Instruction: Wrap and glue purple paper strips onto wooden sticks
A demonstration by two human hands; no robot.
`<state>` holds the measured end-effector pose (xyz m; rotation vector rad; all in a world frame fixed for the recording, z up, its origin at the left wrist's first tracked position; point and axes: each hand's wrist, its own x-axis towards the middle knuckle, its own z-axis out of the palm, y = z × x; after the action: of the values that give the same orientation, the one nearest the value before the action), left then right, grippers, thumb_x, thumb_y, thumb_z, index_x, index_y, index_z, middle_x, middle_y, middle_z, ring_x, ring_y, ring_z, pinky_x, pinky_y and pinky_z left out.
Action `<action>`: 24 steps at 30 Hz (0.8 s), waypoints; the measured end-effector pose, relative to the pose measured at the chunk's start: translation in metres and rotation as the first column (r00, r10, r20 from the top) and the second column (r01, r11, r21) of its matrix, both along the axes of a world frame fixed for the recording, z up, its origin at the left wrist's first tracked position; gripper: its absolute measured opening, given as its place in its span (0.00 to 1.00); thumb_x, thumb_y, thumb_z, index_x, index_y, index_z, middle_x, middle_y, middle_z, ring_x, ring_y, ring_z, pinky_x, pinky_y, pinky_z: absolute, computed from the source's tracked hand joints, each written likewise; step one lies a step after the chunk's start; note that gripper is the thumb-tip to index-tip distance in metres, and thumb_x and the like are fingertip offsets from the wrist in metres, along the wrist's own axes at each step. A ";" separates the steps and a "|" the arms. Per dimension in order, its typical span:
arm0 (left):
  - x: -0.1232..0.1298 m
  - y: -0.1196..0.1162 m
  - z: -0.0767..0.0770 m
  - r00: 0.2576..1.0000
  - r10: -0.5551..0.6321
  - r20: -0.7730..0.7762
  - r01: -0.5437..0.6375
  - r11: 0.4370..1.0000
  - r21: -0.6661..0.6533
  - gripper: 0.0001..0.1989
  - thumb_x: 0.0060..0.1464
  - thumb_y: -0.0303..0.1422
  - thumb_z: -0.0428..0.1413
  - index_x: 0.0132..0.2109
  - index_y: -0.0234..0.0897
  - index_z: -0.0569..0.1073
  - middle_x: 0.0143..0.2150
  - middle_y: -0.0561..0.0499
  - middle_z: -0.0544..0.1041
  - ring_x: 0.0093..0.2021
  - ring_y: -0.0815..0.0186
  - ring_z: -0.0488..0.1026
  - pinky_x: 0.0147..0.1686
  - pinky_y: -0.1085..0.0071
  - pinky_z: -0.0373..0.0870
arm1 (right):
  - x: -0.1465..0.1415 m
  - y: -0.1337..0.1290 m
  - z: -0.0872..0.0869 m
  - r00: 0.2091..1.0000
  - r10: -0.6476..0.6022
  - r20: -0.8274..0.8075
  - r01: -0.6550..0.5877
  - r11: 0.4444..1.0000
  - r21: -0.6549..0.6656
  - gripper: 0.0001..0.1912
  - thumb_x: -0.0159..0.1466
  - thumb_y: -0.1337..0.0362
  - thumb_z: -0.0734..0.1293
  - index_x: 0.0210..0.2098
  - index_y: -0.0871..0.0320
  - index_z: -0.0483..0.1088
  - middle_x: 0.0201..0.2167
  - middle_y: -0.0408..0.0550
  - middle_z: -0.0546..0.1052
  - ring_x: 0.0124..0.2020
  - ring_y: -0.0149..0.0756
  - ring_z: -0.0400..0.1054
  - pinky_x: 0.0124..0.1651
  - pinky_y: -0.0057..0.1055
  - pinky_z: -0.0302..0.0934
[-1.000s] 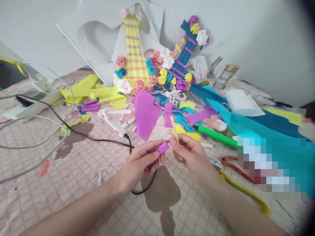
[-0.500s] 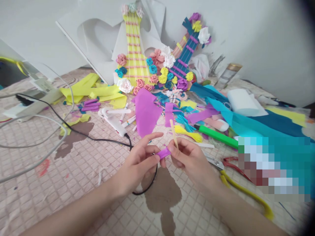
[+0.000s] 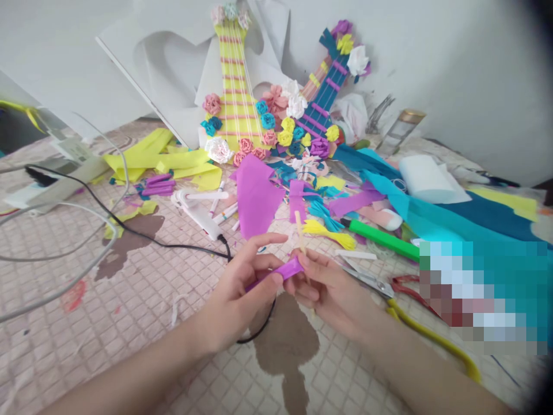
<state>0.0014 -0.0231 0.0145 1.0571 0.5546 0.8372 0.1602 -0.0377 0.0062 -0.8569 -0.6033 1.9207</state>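
Note:
Between my two hands a narrow purple paper strip [image 3: 288,268] is stretched at a slant. My left hand [image 3: 248,288] pinches it between thumb and fingers, with the index finger held out straight. My right hand [image 3: 326,282] grips the strip's other end at the fingertips. A thin pale wooden stick [image 3: 299,227] stands nearly upright in the right hand too, its lower part mostly hidden by the fingers. Beyond the hands lies a larger purple paper sheet [image 3: 258,196]. A white glue gun [image 3: 201,216] rests to its left.
Decorated yellow [image 3: 234,75] and blue [image 3: 332,86] paper guitars lean at the back. Scissors [image 3: 380,285] with yellow and red handles and a green cutter [image 3: 380,237] lie right. A black cord [image 3: 173,246] crosses the left side. Yellow paper [image 3: 159,155] lies behind.
More of the purple strip shows between my hands now. The right fingers have shifted along its end, and the stick has moved slightly left.

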 end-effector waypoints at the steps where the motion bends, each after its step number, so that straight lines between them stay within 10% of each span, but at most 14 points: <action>1: 0.000 0.000 0.000 1.000 0.006 -0.003 -0.006 1.000 -0.011 0.16 0.56 0.29 0.52 0.52 0.40 0.61 0.29 0.53 0.72 0.19 0.79 0.56 0.17 0.81 0.48 | -0.001 0.000 0.000 1.000 -0.031 0.001 0.031 1.000 0.006 0.14 0.54 0.58 0.71 0.24 0.60 0.65 0.17 0.40 0.69 0.15 0.20 0.49 0.19 0.21 0.41; 8: 0.000 0.003 -0.003 0.998 -0.065 0.023 0.067 0.992 -0.108 0.16 0.56 0.29 0.51 0.51 0.40 0.60 0.27 0.54 0.72 0.16 0.79 0.52 0.15 0.81 0.46 | 0.002 -0.002 0.000 1.000 0.015 -0.013 -0.015 0.999 0.034 0.12 0.57 0.59 0.69 0.26 0.60 0.65 0.18 0.42 0.72 0.15 0.19 0.49 0.19 0.20 0.41; 16: -0.010 -0.004 -0.002 0.987 -0.115 -0.114 0.144 0.947 0.288 0.14 0.59 0.27 0.48 0.50 0.43 0.58 0.32 0.50 0.73 0.31 0.68 0.70 0.27 0.75 0.61 | 0.017 0.000 0.003 0.934 0.333 -0.130 -0.346 0.934 -0.092 0.14 0.48 0.64 0.74 0.29 0.58 0.66 0.17 0.35 0.63 0.15 0.19 0.47 0.18 0.18 0.38; 24: -0.006 0.002 -0.005 0.996 -0.089 0.009 0.088 0.988 0.126 0.11 0.58 0.28 0.49 0.48 0.43 0.59 0.30 0.53 0.74 0.22 0.75 0.63 0.20 0.80 0.55 | 0.009 -0.004 0.007 0.992 0.126 -0.022 -0.125 0.991 0.054 0.14 0.57 0.52 0.67 0.33 0.56 0.70 0.17 0.38 0.63 0.18 0.23 0.53 0.19 0.21 0.40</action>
<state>-0.0045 -0.0208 0.0097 1.1812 0.4432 0.8094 0.1689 -0.0416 0.0131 -0.7757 -0.7038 2.0166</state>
